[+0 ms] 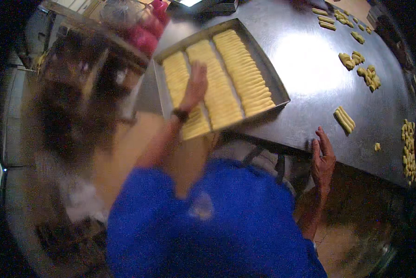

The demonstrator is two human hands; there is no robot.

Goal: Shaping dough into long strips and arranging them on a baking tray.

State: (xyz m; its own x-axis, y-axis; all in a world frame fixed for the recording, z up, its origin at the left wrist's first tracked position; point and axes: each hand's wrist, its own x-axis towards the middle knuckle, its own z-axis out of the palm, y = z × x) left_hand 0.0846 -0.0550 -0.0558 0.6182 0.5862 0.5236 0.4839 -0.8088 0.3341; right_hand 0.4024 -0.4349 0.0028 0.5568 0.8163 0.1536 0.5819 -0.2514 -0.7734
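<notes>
A metal tray (266, 65) sits at the left end of the steel table (300, 99), tilted across it, its near left corner appearing to jut past the table's near edge. Three rows of dough strips (245, 72) fill it side by side, narrow gaps between them; a strip of tray floor runs between the right row and the right wall. The left hand (197, 85), blurred, is over the left and middle rows, fingers straight and together, gripping nothing visible; I cannot tell whether it touches the dough. The right hand (323, 160) is at the table's near edge, right of the tray and well apart from it, fingers extended and slightly parted, holding nothing. Just beyond it lies a short bundle of strips (344, 120). Broad shiny steel stretches between tray and dough clumps (369, 78) farther right; small dough pieces (409, 150) line the right edge.
</notes>
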